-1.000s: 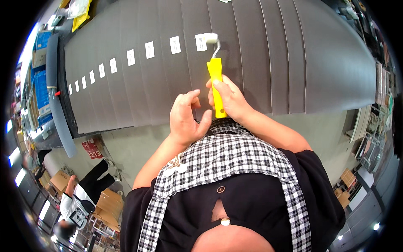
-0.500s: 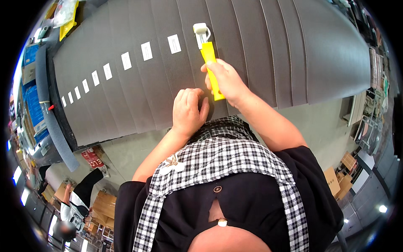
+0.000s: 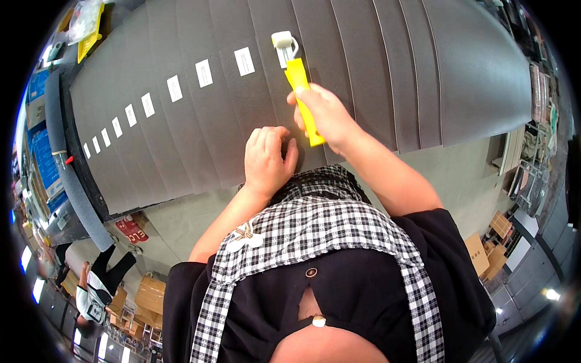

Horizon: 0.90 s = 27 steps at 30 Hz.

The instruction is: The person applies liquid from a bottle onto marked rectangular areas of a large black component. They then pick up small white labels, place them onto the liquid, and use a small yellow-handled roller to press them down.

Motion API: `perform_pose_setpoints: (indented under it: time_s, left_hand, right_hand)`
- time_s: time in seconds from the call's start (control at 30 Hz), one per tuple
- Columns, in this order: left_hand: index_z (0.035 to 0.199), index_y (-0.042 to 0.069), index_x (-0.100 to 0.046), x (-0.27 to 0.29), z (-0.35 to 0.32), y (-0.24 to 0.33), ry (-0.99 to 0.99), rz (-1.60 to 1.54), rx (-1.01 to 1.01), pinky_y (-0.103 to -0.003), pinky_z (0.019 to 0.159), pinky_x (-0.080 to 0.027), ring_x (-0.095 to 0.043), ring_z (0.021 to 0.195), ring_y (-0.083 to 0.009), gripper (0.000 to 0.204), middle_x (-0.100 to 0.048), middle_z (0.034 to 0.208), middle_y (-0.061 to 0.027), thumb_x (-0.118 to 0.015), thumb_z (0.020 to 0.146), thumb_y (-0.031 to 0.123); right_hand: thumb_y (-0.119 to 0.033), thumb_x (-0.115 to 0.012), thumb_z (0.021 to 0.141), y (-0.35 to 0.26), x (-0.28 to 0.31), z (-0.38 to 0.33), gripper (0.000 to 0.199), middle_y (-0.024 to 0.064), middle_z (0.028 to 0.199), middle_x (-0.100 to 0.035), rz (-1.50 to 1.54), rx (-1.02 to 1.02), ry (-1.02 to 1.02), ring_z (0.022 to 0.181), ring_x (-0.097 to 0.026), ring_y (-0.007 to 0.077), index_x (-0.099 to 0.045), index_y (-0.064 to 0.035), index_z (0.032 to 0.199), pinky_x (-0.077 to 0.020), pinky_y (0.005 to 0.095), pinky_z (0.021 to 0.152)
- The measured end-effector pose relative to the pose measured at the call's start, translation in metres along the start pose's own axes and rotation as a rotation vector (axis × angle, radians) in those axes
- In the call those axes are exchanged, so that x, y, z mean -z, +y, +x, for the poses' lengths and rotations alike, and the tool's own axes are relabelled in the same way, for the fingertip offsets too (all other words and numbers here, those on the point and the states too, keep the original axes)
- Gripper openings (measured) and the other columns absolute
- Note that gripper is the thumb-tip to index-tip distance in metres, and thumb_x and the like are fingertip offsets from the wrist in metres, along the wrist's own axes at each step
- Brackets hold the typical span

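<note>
Head view, with clock directions taken from its middle: the right hand point(image 3: 324, 118), at one o'clock, wraps its fingers around the smooth yellow handle of a small roller point(image 3: 296, 78). From that slim, flaring plastic grip, a bent pale wire runs to a stubby white cylinder point(image 3: 282, 40) at twelve o'clock. It covers the top end of a rectangular paper label point(image 3: 282, 58) (how hard it presses, I cannot tell). More flat white labels point(image 3: 244, 62) form a slanting row from eleven o'clock round towards nine, one to a strip. All lie on dark grey sheets point(image 3: 200, 121), faintly grained and leathery, whose overlapping edges make long, thin ridges; towards two o'clock the surface turns broad, plain and softly shiny.

Near half past ten, the left hand point(image 3: 266, 157) rests on the sheets, fingers curled loosely together and thumb apart; its fingertips are hidden, so I cannot tell whether it pinches anything.

Just below nine o'clock lies a fuzzy grey roll point(image 3: 86, 202), long and rounded. A yellow tray point(image 3: 91, 45) with crumpled clear plastic sits at ten, and brown cardboard boxes point(image 3: 150, 293) stand towards eight.
</note>
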<state>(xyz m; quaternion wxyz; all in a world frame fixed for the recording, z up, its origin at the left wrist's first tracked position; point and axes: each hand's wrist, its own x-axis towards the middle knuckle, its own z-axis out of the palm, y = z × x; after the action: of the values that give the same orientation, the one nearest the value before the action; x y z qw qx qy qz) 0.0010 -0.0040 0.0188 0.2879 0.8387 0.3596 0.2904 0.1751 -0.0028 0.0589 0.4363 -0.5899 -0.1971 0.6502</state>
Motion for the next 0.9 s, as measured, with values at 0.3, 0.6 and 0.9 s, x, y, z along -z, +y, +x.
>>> perform_pose_setpoints:
  time_s: [0.3, 0.6, 0.9]
  left_hand:
    - [0.099, 0.005, -0.056, 0.002, -0.004, 0.001, -0.001, 0.013, 0.026, -0.04, 0.073, -0.047, -0.059, 0.079, -0.0305, 0.028, -0.061, 0.086, -0.0092, -0.073, 0.078, 0.003]
    - [0.098, 0.005, -0.055, 0.003, -0.005, 0.003, -0.002, 0.012, 0.036, -0.041, 0.072, -0.047, -0.059, 0.078, -0.0308, 0.028, -0.061, 0.086, -0.0093, -0.073, 0.077, 0.002]
    - [0.097, 0.004, -0.055, 0.0, -0.007, 0.001, 0.036, -0.027, 0.014, -0.039, 0.068, -0.046, -0.057, 0.074, -0.0295, 0.028, -0.06, 0.085, -0.0093, -0.074, 0.077, 0.0]
  right_hand:
    - [-0.039, -0.049, 0.106, 0.01, -0.001, -0.013, 0.035, 0.002, 0.07, -0.056, -0.017, -0.029, -0.065, 0.058, -0.052, 0.0094, -0.056, -0.0055, 0.109, -0.0438, 0.0254, 0.054]
    - [-0.04, -0.048, 0.107, 0.036, 0.002, -0.045, 0.036, 0.002, 0.072, -0.058, -0.03, -0.031, -0.095, 0.06, -0.054, 0.0093, -0.056, -0.0053, 0.109, -0.0444, 0.0246, 0.057]
    - [-0.041, -0.049, 0.107, 0.035, 0.002, -0.041, 0.035, 0.002, 0.072, -0.057, -0.031, -0.056, -0.091, 0.06, -0.053, 0.0089, -0.056, -0.0064, 0.108, -0.0442, 0.0246, 0.055]
